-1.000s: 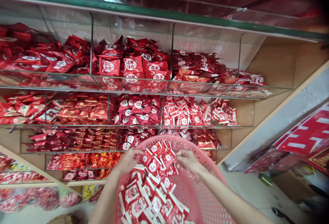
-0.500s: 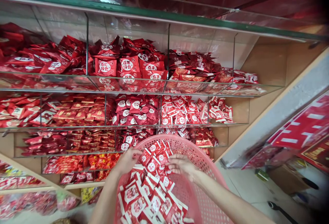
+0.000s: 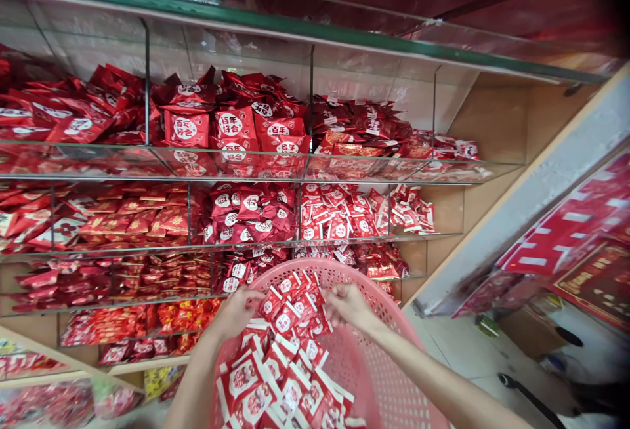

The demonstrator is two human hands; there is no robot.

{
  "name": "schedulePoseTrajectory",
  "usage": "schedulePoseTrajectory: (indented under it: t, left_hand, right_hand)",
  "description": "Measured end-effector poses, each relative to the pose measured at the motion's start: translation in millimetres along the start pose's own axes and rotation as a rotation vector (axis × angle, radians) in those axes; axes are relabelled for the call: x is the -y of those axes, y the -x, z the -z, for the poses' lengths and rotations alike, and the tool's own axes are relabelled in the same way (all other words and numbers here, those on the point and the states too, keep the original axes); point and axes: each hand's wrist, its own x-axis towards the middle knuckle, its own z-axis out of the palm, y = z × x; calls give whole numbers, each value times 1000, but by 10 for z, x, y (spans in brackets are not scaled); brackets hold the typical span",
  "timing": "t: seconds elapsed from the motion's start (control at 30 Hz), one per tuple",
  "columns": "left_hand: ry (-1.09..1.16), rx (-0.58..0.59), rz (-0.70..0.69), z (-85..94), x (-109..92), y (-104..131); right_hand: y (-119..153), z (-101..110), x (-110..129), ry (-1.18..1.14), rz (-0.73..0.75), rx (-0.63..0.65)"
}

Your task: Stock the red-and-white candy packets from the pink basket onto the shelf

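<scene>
A pink perforated plastic basket (image 3: 388, 376) sits in front of me, holding several small red-and-white snack packets (image 3: 275, 383). My left hand (image 3: 235, 311) and my right hand (image 3: 347, 304) are both inside it near the far rim, closed on either side of a bunch of red packets (image 3: 291, 303) lifted between them. Behind the basket stand glass shelves (image 3: 315, 170) split into compartments and filled with red packets.
Shelf tiers of red sweets run from the top left down to the floor. The right end of the shelves (image 3: 497, 147) shows bare wooden backing. A slanted pale post (image 3: 536, 193) and red printed sheets (image 3: 566, 245) are to the right, above a tiled floor.
The view has drifted right, so the shelves sit further left. My right hand moved in toward the bunch of packets; both hands stay on it at the basket's far side.
</scene>
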Motion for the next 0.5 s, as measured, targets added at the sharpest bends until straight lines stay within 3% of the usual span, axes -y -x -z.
schedulePoseTrajectory:
  t: [0.13, 0.23, 0.33, 0.5]
  left_hand:
    - [40, -2, 0, -2, -4, -13]
    - [32, 28, 4, 14, -50, -7]
    - [7, 35, 0, 24, -78, 1]
    - [-6, 10, -2, 17, -66, 2]
  right_hand:
    - [56, 357, 616, 437, 570, -210]
    - [2, 580, 1105, 867, 834, -338]
    - [-190, 687, 1371, 1137, 888, -297]
    - [-455, 738, 1405, 1286, 807, -159]
